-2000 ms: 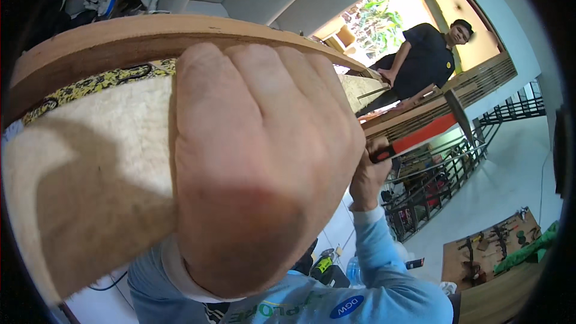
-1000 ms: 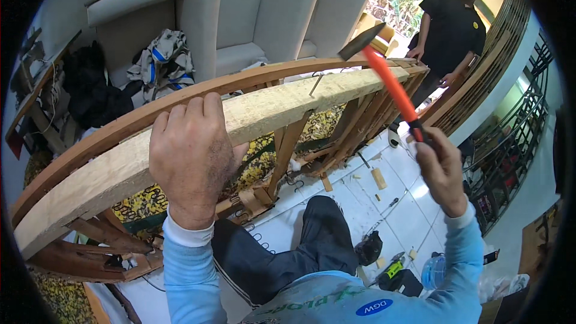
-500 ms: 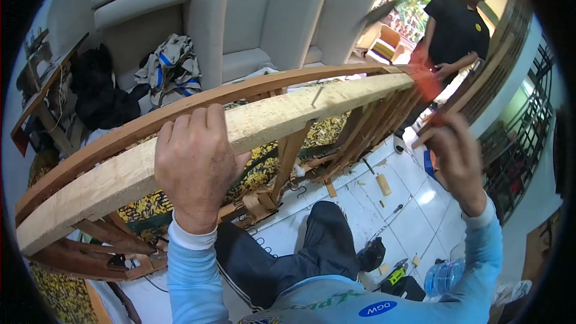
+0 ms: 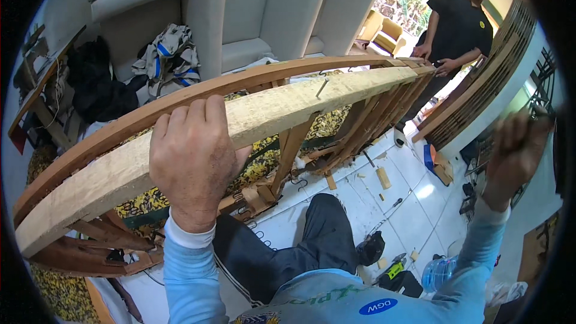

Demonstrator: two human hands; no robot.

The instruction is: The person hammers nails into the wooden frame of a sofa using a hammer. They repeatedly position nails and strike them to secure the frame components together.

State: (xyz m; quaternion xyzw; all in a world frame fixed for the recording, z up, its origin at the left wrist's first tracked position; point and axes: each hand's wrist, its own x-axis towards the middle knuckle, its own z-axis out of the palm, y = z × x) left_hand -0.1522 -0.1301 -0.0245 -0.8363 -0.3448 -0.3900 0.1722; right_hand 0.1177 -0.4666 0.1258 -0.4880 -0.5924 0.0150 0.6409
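Note:
My left hand [image 4: 193, 159] is closed over the pale wooden beam [image 4: 261, 111] of a curved frame, with its thumb under the near edge. A metal nail [image 4: 322, 88] stands partly out of the beam's top, to the right of that hand. Beyond the beam runs a brown curved rail [image 4: 198, 98] of the same frame. My right hand [image 4: 517, 153] is raised at the far right, away from the frame, its fingers curled and slightly blurred. Something dark shows at its fingertips, too unclear to name.
A person in black [image 4: 459, 24] stands at the frame's far end, hands on it. Grey sofa seats [image 4: 243, 21] line the back, with crumpled clothing [image 4: 171, 57] on one. Wood scraps [image 4: 383, 177], a water bottle [image 4: 439, 273] and a green-black tool [image 4: 396, 270] lie on the tiles.
My right hand has swung up and right, away from the beam; the blurred orange and dark tool above it is out of sight. The person's hands now rest on the frame.

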